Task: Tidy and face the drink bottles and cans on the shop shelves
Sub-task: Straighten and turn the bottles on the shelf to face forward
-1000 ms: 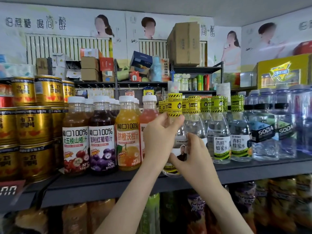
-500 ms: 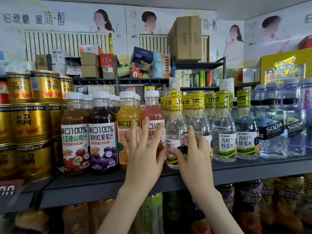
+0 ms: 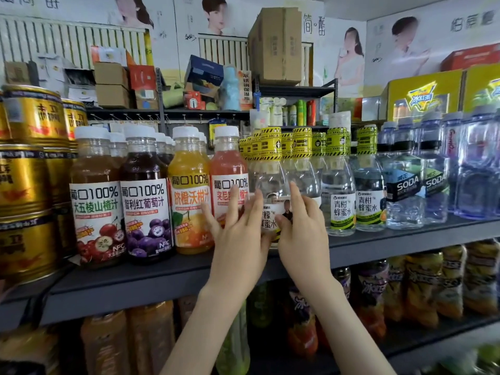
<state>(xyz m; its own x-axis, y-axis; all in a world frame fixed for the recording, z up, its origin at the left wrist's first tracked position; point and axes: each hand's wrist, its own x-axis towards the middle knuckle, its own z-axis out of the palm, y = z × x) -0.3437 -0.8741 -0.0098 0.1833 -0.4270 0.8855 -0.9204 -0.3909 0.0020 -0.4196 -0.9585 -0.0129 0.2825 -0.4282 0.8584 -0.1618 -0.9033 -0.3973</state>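
Observation:
A clear lemon honey water bottle [image 3: 270,182] with a yellow-and-black cap wrap stands upright at the front of the dark shelf [image 3: 135,280]. My right hand [image 3: 303,234] grips its right side, thumb on the white label. My left hand [image 3: 238,234] is at its left side with fingers spread apart, overlapping the red juice bottle [image 3: 228,169]. The bottle's base is hidden behind both hands. Left of it stand an orange juice bottle [image 3: 189,190], a grape juice bottle [image 3: 143,201] and a hawthorn juice bottle [image 3: 94,207], labels forward.
Stacked gold cans [image 3: 27,185] fill the shelf's left end. Green-labelled honey water bottles [image 3: 341,209] and soda water bottles [image 3: 405,190] stand to the right. Iced tea bottles [image 3: 422,288] line the shelf below. Cardboard boxes [image 3: 276,47] sit on racks behind.
The bottle, tilted and held in both hands a second ago, now stands upright on the shelf. My left hand let go and spread its fingers; the right hand stays on it.

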